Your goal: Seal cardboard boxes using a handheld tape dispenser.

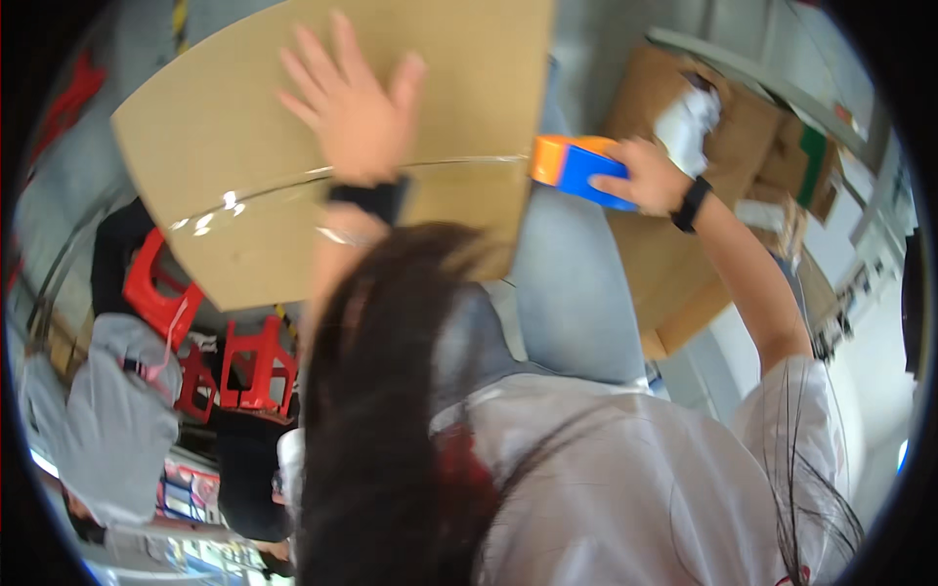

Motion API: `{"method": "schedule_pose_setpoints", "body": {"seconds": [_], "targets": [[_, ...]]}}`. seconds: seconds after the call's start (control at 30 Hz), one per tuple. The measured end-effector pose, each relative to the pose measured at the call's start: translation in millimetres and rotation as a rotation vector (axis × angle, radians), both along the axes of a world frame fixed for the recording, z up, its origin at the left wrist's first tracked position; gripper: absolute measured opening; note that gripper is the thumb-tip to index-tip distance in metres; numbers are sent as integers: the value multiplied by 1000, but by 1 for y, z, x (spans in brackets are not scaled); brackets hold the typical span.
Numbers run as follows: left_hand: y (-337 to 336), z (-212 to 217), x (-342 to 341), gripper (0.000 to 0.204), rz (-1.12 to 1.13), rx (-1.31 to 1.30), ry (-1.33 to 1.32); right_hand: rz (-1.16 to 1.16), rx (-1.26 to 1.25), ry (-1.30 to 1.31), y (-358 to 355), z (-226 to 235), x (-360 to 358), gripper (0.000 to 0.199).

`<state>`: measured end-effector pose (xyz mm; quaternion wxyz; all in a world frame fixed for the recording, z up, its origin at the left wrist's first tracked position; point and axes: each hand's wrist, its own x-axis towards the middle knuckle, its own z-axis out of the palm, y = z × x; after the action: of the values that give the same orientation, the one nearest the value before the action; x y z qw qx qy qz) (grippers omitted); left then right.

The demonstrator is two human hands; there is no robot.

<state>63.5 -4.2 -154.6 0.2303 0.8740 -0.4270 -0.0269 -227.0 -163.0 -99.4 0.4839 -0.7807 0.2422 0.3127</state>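
Note:
A large brown cardboard box (469, 83) lies in front of me, with a strip of clear shiny tape (278, 184) running across its face. My left hand (366, 122) is spread on the cardboard, fingers stretched out, just beyond the strip. At the box's right edge, level with the strip, is a blue and orange tape dispenser (578, 174). My right hand (653, 179) grips its blue end, its orange end turned toward the box. Black bands circle both wrists. Long dark hair hides much of my left forearm.
To the right stands another cardboard box (664, 278), with a white crumpled item (687, 132) near it and a metal rail (762, 83) beyond. Red plastic stools (256, 366) are at the left. A person in grey (122, 420) is close to them.

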Motion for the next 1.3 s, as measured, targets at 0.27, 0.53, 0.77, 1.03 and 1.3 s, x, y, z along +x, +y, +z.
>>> {"method": "schedule_pose_setpoints", "body": {"seconds": [0.27,0.53,0.77,1.03,1.3], "targets": [[159,-11,-30,84,488,354,90,4,56,78,9,4,9,28],[131,10,-40,85,364,320,30,-156,73,131,7,12,9,32],[50,-11,-87,74,-276,261,96,-120,63,102,14,0,3,32],[51,-19,-91,67,-257,308,59,-15,85,18,-9,-6,-22,36],[63,-30,-76,73,-346,449,-31,57,31,-152,-17,-38,-59,38]]}}
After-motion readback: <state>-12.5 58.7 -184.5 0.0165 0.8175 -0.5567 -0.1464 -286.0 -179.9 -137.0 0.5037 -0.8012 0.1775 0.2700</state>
